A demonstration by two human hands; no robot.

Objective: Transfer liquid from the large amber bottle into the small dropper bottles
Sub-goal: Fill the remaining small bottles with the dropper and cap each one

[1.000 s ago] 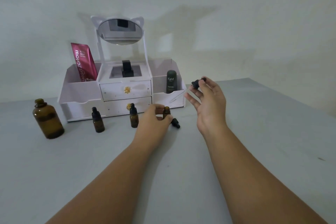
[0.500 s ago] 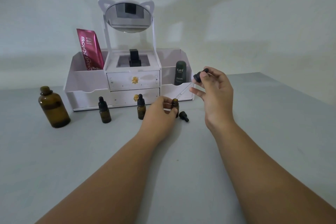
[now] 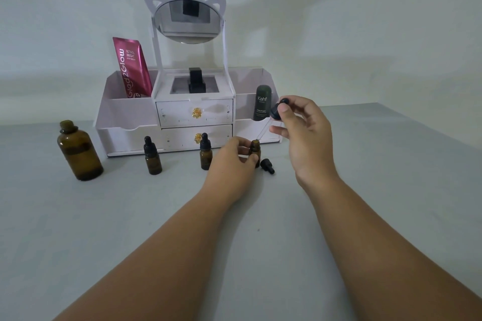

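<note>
The large amber bottle (image 3: pixel 79 151) stands uncapped at the left of the table. Two capped small dropper bottles (image 3: pixel 152 157) (image 3: pixel 205 152) stand in front of the organizer. My left hand (image 3: pixel 232 161) grips a third small bottle (image 3: pixel 255 149), which is open and upright. My right hand (image 3: pixel 303 133) pinches a black dropper (image 3: pixel 277 111) above it, its glass pipette slanting down with the tip at the open bottle's mouth. A loose black dropper cap (image 3: pixel 267 165) lies on the table just right of that bottle.
A white cosmetic organizer (image 3: pixel 130 112) with two drawers and a cat-ear mirror (image 3: pixel 187 21) stands at the back. It holds a pink tube (image 3: pixel 131 70), a black bottle (image 3: pixel 197 81) and a dark green Kahf bottle (image 3: pixel 263 105). The grey table (image 3: pixel 260 229) stretches in front.
My right hand has lowered and tilted the dropper, bringing the pipette tip to the open small bottle's mouth. My left hand keeps holding that bottle.
</note>
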